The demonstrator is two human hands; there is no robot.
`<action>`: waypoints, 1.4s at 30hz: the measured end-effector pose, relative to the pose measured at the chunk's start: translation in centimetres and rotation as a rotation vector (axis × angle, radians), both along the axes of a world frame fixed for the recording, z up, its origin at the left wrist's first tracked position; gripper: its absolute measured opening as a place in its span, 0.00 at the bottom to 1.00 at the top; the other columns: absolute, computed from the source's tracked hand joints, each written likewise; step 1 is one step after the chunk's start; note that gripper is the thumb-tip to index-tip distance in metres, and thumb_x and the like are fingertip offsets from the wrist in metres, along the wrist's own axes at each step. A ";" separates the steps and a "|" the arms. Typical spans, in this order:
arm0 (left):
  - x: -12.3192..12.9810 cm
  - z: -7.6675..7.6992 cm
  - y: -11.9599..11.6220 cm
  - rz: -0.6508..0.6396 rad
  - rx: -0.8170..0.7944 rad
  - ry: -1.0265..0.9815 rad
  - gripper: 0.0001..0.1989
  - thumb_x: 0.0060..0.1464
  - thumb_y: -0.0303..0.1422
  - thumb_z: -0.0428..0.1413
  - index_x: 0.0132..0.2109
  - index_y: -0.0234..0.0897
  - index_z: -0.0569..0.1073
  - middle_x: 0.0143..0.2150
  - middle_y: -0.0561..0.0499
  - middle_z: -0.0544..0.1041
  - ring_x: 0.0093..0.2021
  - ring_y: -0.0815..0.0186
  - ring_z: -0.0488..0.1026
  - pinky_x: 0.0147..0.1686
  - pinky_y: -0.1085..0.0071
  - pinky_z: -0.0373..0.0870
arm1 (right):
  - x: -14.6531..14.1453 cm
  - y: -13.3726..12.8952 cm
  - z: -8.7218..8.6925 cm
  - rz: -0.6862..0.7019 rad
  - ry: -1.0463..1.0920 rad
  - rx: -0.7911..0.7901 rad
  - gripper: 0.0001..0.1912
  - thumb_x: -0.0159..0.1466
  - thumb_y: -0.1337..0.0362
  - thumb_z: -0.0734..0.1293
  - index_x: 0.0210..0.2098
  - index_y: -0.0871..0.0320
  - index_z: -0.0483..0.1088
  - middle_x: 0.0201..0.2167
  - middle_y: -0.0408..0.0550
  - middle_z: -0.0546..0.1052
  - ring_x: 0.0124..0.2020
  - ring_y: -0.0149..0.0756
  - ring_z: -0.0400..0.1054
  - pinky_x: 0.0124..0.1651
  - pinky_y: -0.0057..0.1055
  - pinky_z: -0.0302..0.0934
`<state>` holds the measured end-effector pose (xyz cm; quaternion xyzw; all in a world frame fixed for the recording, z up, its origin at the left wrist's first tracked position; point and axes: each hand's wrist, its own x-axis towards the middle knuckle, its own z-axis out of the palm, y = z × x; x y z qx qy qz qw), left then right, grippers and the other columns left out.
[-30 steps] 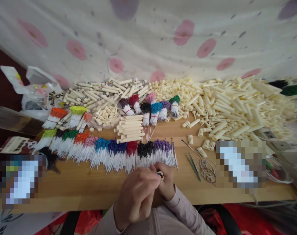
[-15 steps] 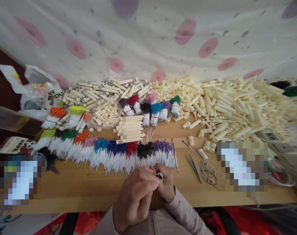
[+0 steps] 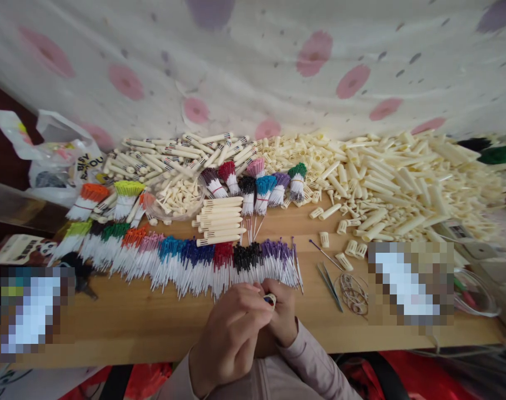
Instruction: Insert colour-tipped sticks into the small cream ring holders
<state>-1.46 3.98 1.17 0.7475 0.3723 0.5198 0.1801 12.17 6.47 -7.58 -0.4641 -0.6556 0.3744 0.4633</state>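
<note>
Close to my body, my right hand (image 3: 282, 312) is closed around a cream pen barrel (image 3: 270, 300). Its round end points toward me, with bits of blue and other colours inside; the rest is hidden by fingers. My left hand (image 3: 231, 328) is also closed at the barrel, thumb and fingertips pressed against the end. Just beyond my hands lies a row of white pen refills with coloured tips, including purple refills (image 3: 277, 255), black refills (image 3: 246, 258) and dark red refills (image 3: 223, 255). Behind them several cream pen barrels (image 3: 219, 216) lie stacked side by side.
Bundled refills (image 3: 264, 191) stand behind the stack. Cream plastic parts (image 3: 381, 172) are heaped along the curtain, beside a tub of small cream pieces (image 3: 178, 194). Tweezers (image 3: 330, 288) and rubber bands (image 3: 352, 293) lie to the right. A plastic bag (image 3: 65, 155) sits at left.
The view has shifted very slightly. My left fingertips have moved a little across the barrel's round end, covering more of the colours inside; both hands stay in place on it.
</note>
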 end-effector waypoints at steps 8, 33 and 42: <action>0.0 0.0 0.1 0.034 0.016 0.094 0.13 0.63 0.18 0.48 0.47 0.37 0.71 0.37 0.48 0.81 0.39 0.66 0.78 0.55 0.62 0.73 | -0.1 0.0 -0.1 0.008 0.010 0.001 0.24 0.69 0.57 0.64 0.18 0.54 0.57 0.15 0.35 0.58 0.17 0.28 0.52 0.22 0.28 0.46; -0.4 -0.7 0.0 0.201 0.063 0.236 0.06 0.65 0.27 0.55 0.45 0.39 0.76 0.39 0.48 0.80 0.40 0.63 0.76 0.48 0.61 0.76 | -0.1 0.1 0.0 0.004 -0.042 0.032 0.25 0.71 0.56 0.62 0.19 0.53 0.55 0.15 0.36 0.59 0.17 0.28 0.53 0.21 0.27 0.47; -10.6 -2.1 -1.2 0.716 0.043 0.407 0.05 0.61 0.25 0.59 0.42 0.39 0.77 0.39 0.47 0.80 0.40 0.63 0.78 0.44 0.67 0.75 | -0.2 0.4 0.3 0.029 -0.041 0.125 0.24 0.70 0.61 0.64 0.19 0.53 0.55 0.14 0.34 0.58 0.15 0.26 0.53 0.20 0.27 0.45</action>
